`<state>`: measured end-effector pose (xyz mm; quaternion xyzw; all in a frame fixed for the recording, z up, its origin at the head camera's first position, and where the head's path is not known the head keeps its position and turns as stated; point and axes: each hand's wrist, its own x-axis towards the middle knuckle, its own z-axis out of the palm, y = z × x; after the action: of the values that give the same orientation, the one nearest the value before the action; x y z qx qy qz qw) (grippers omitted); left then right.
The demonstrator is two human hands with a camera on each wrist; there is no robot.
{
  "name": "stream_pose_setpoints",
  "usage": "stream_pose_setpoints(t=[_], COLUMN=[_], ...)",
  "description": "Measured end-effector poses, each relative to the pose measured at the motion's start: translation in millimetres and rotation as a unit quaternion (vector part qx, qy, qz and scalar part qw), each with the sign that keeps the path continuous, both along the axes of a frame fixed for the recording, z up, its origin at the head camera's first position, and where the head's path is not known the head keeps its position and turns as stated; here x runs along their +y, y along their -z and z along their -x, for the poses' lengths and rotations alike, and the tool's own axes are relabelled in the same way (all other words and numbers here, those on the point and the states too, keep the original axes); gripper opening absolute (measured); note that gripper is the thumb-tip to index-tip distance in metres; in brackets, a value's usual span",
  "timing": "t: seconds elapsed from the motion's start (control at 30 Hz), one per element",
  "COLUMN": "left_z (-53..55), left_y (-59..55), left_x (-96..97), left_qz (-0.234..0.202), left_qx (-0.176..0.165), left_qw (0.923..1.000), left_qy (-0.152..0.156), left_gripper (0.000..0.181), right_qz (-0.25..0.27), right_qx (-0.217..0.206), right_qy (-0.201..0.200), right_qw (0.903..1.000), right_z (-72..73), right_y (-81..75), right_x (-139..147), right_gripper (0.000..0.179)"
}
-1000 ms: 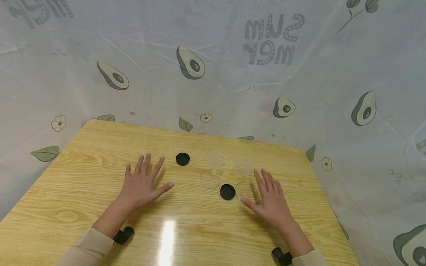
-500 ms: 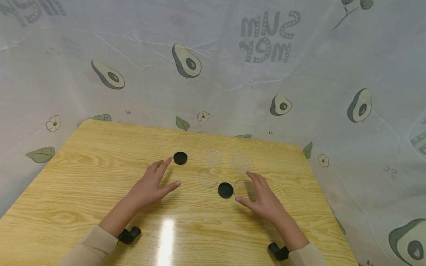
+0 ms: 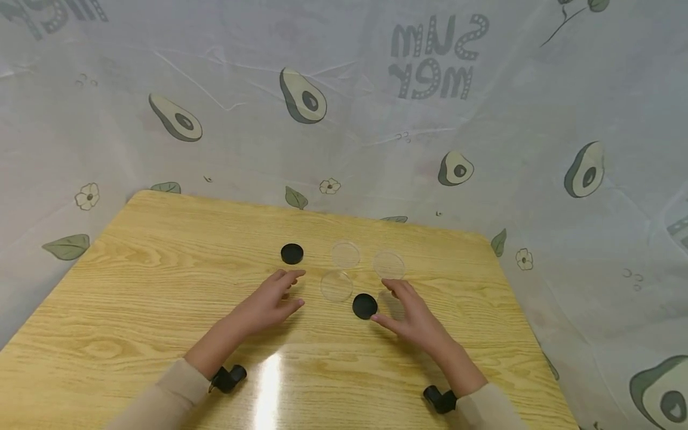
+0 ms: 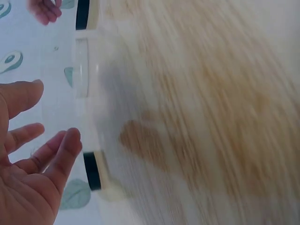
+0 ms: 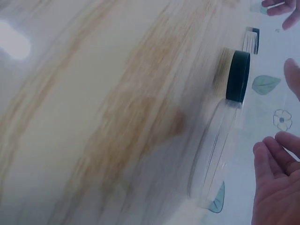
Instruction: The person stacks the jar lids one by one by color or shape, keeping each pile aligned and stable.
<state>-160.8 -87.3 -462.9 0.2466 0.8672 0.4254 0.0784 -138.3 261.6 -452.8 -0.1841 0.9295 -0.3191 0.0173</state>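
A: What's new with the left hand [image 3: 269,304]?

B: A second ago it was fanned wide. Now its fingers lie close together and bent, the thumb apart, and it has swung inward, away from the desk's [image 3: 161,280] left edge. Nothing sits between thumb and fingers.

A: And the right hand [image 3: 416,319]?

B: It has drawn in from a wide spread too: fingers bunched, thumb standing off from them, the gap a loose C with nothing pinched in it. The thumb tip is at the rim of the near black lid [image 3: 365,306]; I can't tell whether it touches.

A: What's by that hand?

B: A clear shallow dish [image 3: 391,301], partly hidden by it, right beside that lid. Toward the desk's far edge, at the right fingertips, is a second clear dish [image 3: 389,266].

A: Farther out?

B: Between the hands, a third clear dish [image 3: 337,285]; beyond it, nearer the far edge, a fourth clear dish [image 3: 346,255]. The far black lid [image 3: 292,254] lies just past the left fingertips, a little left of the far edge's middle.

A: Has any of those moved?

B: No, their arrangement is the same; only the hands differ. I'd judge the work has gone from spread hands to shaping for a grip, with nothing taken up yet.
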Motion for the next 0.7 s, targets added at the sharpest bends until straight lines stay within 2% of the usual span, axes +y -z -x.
stream_pose_setpoints(t=[0.27,0.43,0.7], left_z=[4.9,7.4,7.8], left_y=[1.3,4.1,5.7], left_x=[24.3,38.1,57.1], left_qz=[-0.004,-0.013,-0.02], left_qx=[-0.01,-0.019,0.01], left_qw=[0.9992,0.9981,0.9975], left_qy=[0.039,0.058,0.068], left_gripper=[0.06,0.057,0.048], right_qz=[0.014,0.012,-0.003], right_qx=[-0.037,-0.036,-0.038], right_qy=[-0.023,-0.033,-0.031], right_qw=[0.999,0.9987,0.9988], right_z=[3.0,5.2,6.7], right_y=[2.8,4.0,2.7], right_x=[-3.5,-6.0,-9.9], right_gripper=[0.075,0.071,0.068])
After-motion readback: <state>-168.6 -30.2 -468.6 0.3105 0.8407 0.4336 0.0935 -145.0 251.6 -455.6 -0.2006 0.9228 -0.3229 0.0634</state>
